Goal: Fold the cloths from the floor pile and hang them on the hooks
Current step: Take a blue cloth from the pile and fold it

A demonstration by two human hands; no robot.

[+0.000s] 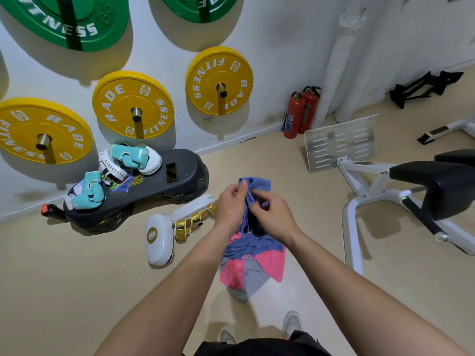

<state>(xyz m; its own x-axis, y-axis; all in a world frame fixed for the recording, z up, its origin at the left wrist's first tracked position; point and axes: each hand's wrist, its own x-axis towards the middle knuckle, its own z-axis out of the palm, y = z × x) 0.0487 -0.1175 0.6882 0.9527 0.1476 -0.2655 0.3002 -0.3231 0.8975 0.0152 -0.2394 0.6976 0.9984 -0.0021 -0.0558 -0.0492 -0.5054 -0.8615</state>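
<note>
A blue cloth [255, 183] hangs bunched between both hands above the floor. My left hand [230, 202] pinches its upper edge, and my right hand [272, 214] grips the gathered folds just beside it. Below the hands lies the floor pile [253, 265] of pink, grey and blue cloths, partly hidden by my forearms. The held cloth's lower end reaches down to the pile. No hooks with cloths are in sight.
Yellow weight plates [133, 104] hang on wall pegs. A black step platform [154, 181] carries teal boxing gloves [88, 191]. White and gold pads [159, 238] lie left of the pile. A white-framed bench [437, 186] stands right, two fire extinguishers [300, 111] by the wall.
</note>
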